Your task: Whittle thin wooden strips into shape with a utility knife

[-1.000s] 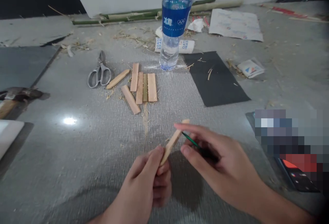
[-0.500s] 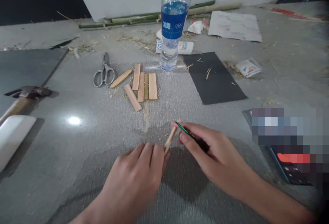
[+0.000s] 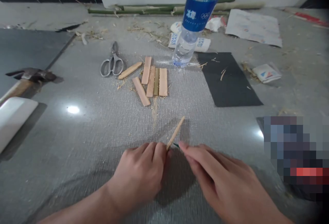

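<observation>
step: while the left hand [image 3: 138, 174] pinches the bamboo slat [image 3: 175, 133], the blade [image 3: 176, 145] meets its base.
right hand [image 3: 221, 179]: closed around the blade, at 3 o'clock.
next: likely steady, shallow strokes.

Ahead of hands: bare grey mat [image 3: 102, 128], open passage.
Farther ahead: wooden slats [image 3: 151, 81], scissors [image 3: 112, 64], water bottle [image 3: 194, 21] upright.
Far left: hammer [image 3: 25, 80].
Right: black sheet [image 3: 228, 80], flat.

Olympic rings on bottle label [image 3: 199, 9]
</observation>
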A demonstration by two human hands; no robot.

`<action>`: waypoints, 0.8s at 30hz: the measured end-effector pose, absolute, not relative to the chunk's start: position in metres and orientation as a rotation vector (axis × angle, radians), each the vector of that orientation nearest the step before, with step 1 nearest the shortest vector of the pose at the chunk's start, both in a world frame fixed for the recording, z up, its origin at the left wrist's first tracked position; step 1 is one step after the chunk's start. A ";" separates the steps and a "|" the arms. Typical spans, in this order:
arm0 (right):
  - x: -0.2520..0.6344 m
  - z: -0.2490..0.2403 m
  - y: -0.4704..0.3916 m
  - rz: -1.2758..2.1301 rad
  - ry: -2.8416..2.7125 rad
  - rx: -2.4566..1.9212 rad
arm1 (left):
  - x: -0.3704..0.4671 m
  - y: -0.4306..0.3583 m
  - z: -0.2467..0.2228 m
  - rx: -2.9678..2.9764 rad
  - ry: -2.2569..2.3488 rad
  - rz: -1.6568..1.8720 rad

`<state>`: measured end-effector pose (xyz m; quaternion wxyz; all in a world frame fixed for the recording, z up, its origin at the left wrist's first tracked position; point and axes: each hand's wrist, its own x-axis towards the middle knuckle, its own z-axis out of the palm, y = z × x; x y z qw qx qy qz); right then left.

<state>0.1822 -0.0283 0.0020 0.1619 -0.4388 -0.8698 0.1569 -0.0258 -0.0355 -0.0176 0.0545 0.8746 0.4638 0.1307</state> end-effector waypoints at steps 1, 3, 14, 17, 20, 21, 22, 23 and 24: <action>0.182 0.001 -0.029 0.447 -2.501 -1.247 | -0.026 -0.035 -0.018 2.652 1.398 0.400; 0.182 -0.002 -0.031 0.443 -2.519 -1.248 | -0.027 -0.034 -0.018 2.649 1.382 0.408; 0.175 0.002 -0.029 -0.095 -2.665 -1.072 | -0.029 -0.038 -0.026 2.504 1.301 0.634; 0.170 0.008 -0.028 -0.255 -2.637 -1.058 | -0.029 -0.038 -0.030 2.496 1.300 0.715; 0.169 0.009 -0.028 -0.283 -2.631 -1.066 | -0.029 -0.039 -0.031 2.489 1.320 0.736; 0.168 0.009 -0.028 -0.291 -2.624 -1.069 | -0.029 -0.039 -0.031 2.486 1.329 0.737; 0.167 0.009 -0.028 -0.300 -2.619 -1.073 | -0.029 -0.039 -0.030 2.483 1.338 0.737; 0.167 0.009 -0.028 -0.310 -2.616 -1.078 | -0.029 -0.039 -0.030 2.478 1.345 0.733; 0.166 0.009 -0.029 -0.325 -2.610 -1.086 | -0.029 -0.039 -0.030 2.473 1.353 0.731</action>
